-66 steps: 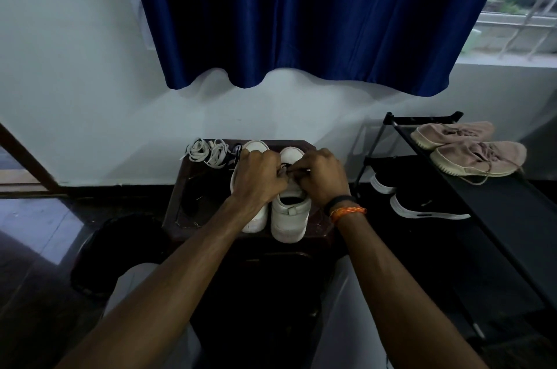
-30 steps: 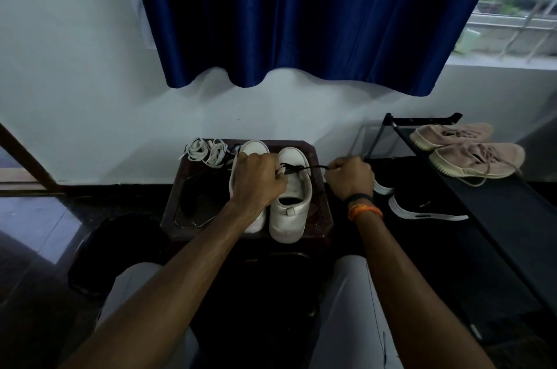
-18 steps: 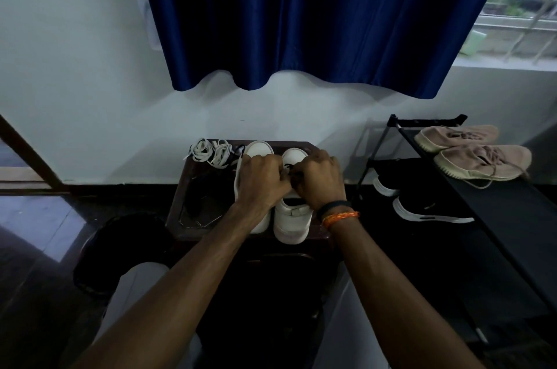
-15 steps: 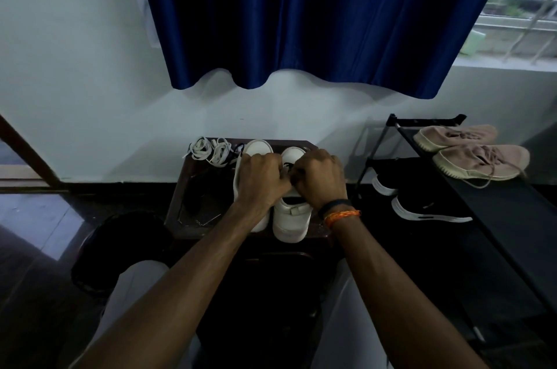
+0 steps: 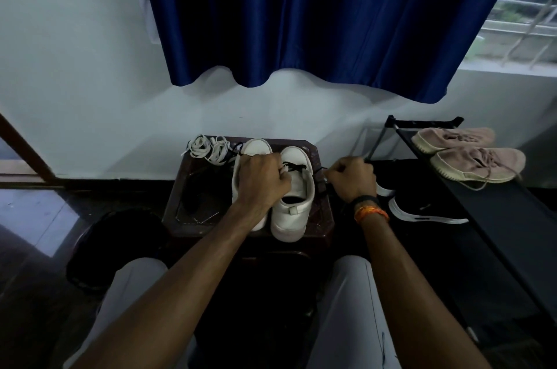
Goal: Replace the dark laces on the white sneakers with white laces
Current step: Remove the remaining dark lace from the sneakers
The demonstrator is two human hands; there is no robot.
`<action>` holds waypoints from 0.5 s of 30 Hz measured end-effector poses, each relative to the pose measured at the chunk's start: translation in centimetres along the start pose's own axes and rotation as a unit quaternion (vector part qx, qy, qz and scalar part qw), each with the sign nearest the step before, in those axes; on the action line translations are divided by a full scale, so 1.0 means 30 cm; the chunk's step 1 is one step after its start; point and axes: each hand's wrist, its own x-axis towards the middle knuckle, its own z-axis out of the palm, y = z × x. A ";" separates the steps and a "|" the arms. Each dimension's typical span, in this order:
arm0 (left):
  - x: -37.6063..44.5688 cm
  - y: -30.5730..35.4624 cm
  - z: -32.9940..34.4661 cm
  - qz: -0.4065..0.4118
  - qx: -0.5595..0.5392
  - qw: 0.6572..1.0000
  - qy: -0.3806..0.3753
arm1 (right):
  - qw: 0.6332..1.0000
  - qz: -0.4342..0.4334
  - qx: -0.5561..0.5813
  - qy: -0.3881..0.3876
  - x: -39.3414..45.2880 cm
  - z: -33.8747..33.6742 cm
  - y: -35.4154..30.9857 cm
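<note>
Two white sneakers stand side by side on a dark wooden stool (image 5: 319, 218), toes toward the wall. My left hand (image 5: 262, 182) lies curled over the left sneaker (image 5: 254, 145) and grips the right sneaker (image 5: 294, 191) at its eyelets. A dark lace (image 5: 297, 168) crosses the right sneaker's front and runs off to the right. My right hand (image 5: 351, 179) pinches that lace and holds it out past the stool's right edge. Coiled white laces (image 5: 209, 148) lie at the stool's back left corner.
A black shoe rack (image 5: 497, 206) stands to the right with pink sneakers (image 5: 470, 160) on top and black shoes with white soles (image 5: 422, 212) lower down. A dark round object (image 5: 117, 245) sits on the floor at left. A blue curtain (image 5: 316, 13) hangs above.
Half a second ago both hands were together over the right sneaker. My right hand has since pulled away to the right, drawing the dark lace out. My left hand stayed on the shoes.
</note>
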 end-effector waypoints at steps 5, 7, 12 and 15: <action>0.014 0.006 -0.004 0.031 0.021 0.999 0.008 | 0.999 -0.005 -0.043 -0.018 -0.013 0.028 -0.012; 0.031 0.004 0.001 0.062 0.021 0.998 0.014 | 0.999 -0.021 -0.013 0.036 -0.033 0.026 -0.027; 0.091 0.019 0.015 0.142 0.084 0.986 -0.028 | 0.993 -0.076 0.088 0.010 -0.065 0.029 -0.060; 0.113 0.027 0.024 0.148 0.141 0.978 -0.043 | 0.995 -0.098 0.024 0.010 -0.066 0.047 -0.056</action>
